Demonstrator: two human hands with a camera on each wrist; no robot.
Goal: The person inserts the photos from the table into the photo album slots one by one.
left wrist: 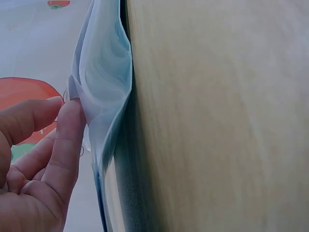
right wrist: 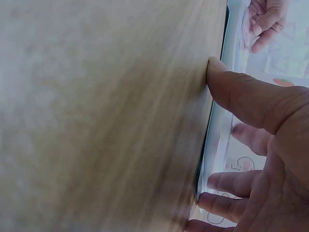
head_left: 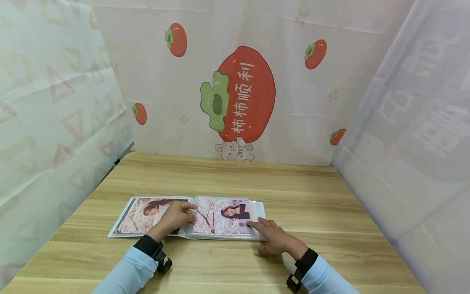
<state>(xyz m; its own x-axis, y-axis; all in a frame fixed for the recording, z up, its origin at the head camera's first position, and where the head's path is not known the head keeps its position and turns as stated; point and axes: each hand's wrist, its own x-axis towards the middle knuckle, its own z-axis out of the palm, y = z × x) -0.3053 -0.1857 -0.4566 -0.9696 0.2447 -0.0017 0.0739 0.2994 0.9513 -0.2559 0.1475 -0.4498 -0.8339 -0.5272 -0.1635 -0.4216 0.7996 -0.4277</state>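
A photo album (head_left: 258, 210) with clear plastic sleeves lies open on the table. Its left page carries a pink blossom photo (head_left: 137, 216) of a person, partly covered by my left hand. A second blossom photo (head_left: 216, 216) shows on the right page. My left hand (head_left: 176, 218) rests at the fold; in the left wrist view its fingertip touches the bulging sleeves (left wrist: 106, 72), with the thumb tip close by. At the album's right edge, my right hand (head_left: 275, 237) lies with spread fingers touching the page border. Its thumb (right wrist: 241, 92) rests beside the album's near edge.
The wooden table (head_left: 235, 177) extends around the album on all sides. A white cloth backdrop (head_left: 147, 73) printed with persimmons hangs behind it, and further cloth panels (head_left: 55, 122) hang at both sides. Each wrist wears a black strap with a small device (head_left: 164, 261).
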